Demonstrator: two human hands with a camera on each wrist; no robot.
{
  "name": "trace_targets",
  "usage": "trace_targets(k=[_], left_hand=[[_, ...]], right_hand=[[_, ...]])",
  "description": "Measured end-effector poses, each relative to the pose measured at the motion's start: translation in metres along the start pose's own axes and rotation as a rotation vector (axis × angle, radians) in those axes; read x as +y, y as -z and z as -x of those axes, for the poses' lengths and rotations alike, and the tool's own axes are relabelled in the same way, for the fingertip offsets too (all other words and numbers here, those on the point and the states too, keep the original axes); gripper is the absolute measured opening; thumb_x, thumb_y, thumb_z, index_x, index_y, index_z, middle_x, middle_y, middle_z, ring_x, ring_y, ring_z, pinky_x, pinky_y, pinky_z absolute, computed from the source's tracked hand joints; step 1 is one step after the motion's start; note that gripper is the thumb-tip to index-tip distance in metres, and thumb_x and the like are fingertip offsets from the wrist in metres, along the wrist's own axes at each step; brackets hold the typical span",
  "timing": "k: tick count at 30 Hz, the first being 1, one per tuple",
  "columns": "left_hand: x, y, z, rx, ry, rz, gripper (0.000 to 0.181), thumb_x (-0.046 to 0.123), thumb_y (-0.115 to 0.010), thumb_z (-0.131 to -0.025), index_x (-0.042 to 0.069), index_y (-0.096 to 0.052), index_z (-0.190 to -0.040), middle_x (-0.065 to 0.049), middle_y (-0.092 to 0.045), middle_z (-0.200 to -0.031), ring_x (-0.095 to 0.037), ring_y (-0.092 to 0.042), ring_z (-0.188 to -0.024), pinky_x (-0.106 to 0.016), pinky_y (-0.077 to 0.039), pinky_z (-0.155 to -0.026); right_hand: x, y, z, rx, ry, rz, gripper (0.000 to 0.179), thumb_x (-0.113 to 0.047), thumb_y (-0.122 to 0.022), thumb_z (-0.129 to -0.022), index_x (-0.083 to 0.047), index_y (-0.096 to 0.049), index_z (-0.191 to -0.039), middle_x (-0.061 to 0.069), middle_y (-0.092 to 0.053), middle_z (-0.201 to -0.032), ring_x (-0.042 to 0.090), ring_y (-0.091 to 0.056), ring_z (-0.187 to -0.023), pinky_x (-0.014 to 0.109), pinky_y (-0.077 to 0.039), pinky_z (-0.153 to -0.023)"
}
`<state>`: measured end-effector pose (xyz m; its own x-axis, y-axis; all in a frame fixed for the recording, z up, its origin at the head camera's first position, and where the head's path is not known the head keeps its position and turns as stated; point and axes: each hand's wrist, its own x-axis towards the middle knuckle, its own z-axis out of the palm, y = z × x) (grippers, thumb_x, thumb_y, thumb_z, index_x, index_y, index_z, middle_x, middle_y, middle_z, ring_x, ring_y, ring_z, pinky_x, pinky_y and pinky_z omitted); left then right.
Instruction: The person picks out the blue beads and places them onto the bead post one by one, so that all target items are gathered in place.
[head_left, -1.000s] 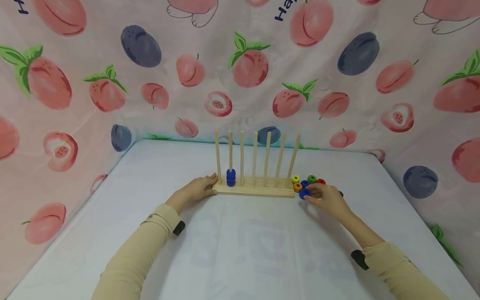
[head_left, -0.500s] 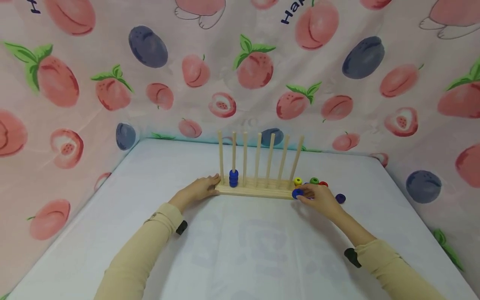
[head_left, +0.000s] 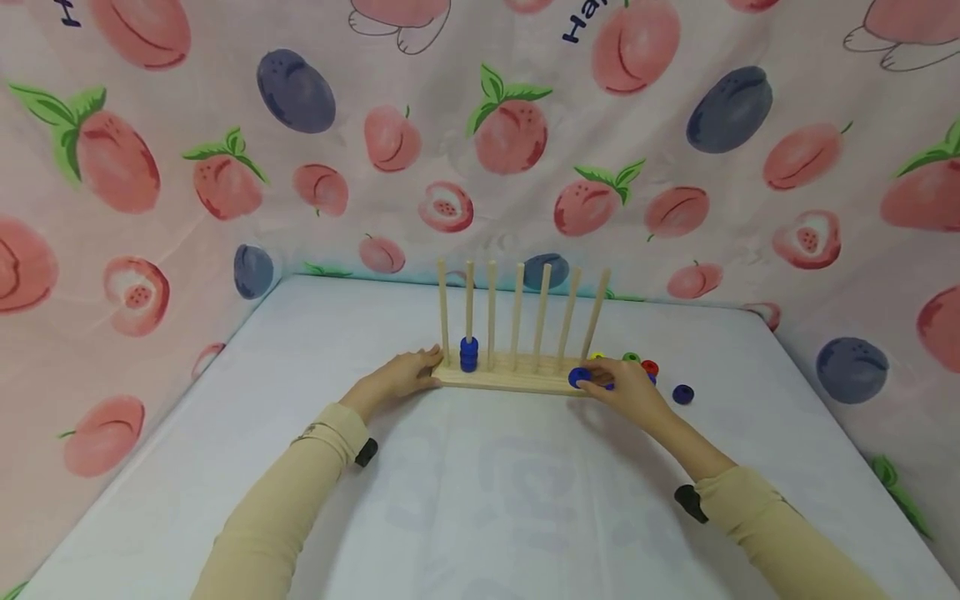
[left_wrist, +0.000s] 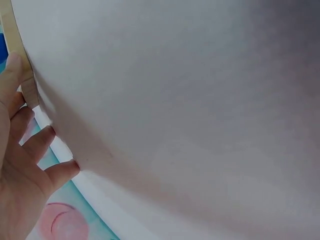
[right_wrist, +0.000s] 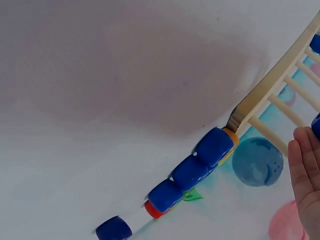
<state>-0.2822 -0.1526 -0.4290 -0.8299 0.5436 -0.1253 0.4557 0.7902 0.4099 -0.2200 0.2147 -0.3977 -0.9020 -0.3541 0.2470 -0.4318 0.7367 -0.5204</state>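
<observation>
A wooden peg stand (head_left: 495, 381) with several upright pegs stands on the white-covered table. Blue beads (head_left: 468, 355) are stacked on its second peg from the left. My left hand (head_left: 397, 375) holds the left end of the base, its thumb on the front side in the left wrist view, the other fingers spread past the end. With thumb and fingertips, my right hand (head_left: 628, 392) pinches a blue bead (head_left: 578, 377) in front of the rightmost pegs, low over the base. Only an edge of that bead shows in the right wrist view.
Loose beads lie right of the stand, partly hidden by the right hand: yellow (head_left: 597, 356), green (head_left: 632, 357), red (head_left: 650, 367) and several blue beads (right_wrist: 191, 172). A dark blue bead (head_left: 683, 394) lies apart, farther right. A fruit-patterned cloth (head_left: 450, 125) hangs behind.
My right hand has carried the blue bead leftward from the loose beads to the right part of the stand. The left hand stays at the base's left end.
</observation>
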Motion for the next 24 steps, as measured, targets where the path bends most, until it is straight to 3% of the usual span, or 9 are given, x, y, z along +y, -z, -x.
trace_targets(k=[5,12,18,24], left_hand=[[0.003,0.000,0.001,-0.005,0.017,0.007,0.060,0.027,-0.054,-0.096,0.000,-0.031,-0.145,-0.020,-0.026,-0.151,-0.046,-0.027,-0.137,-0.069,-0.022,-0.107],[0.002,-0.001,0.002,-0.003,0.035,-0.005,0.060,0.027,-0.054,-0.096,0.000,-0.031,-0.145,-0.020,-0.026,-0.151,-0.045,-0.028,-0.137,-0.069,-0.022,-0.106],[-0.002,-0.002,-0.001,0.003,0.021,0.018,0.060,0.027,-0.053,-0.097,-0.001,-0.029,-0.145,-0.021,-0.025,-0.151,-0.046,-0.026,-0.137,-0.070,-0.020,-0.106],[-0.009,-0.004,-0.002,-0.003,-0.025,0.053,0.065,0.040,-0.050,-0.096,0.004,-0.029,-0.146,-0.020,-0.026,-0.151,-0.048,-0.027,-0.136,-0.072,-0.020,-0.105]], right_hand=[[-0.005,-0.003,-0.004,-0.009,0.008,0.009,0.029,-0.014,-0.070,-0.085,0.005,-0.066,-0.106,0.016,-0.072,-0.090,0.026,-0.070,-0.080,0.038,-0.059,-0.072],[-0.012,-0.009,-0.011,0.001,0.041,-0.030,0.026,-0.013,-0.070,-0.085,0.005,-0.066,-0.103,0.017,-0.072,-0.091,0.028,-0.070,-0.083,0.040,-0.058,-0.075],[-0.018,-0.014,-0.016,0.011,0.027,-0.050,0.026,-0.013,-0.071,-0.084,0.005,-0.066,-0.102,0.017,-0.072,-0.092,0.028,-0.070,-0.083,0.040,-0.058,-0.076],[-0.023,-0.021,-0.022,0.017,0.046,-0.072,0.025,-0.014,-0.071,-0.084,0.004,-0.067,-0.101,0.017,-0.072,-0.092,0.026,-0.070,-0.082,0.038,-0.058,-0.076]])
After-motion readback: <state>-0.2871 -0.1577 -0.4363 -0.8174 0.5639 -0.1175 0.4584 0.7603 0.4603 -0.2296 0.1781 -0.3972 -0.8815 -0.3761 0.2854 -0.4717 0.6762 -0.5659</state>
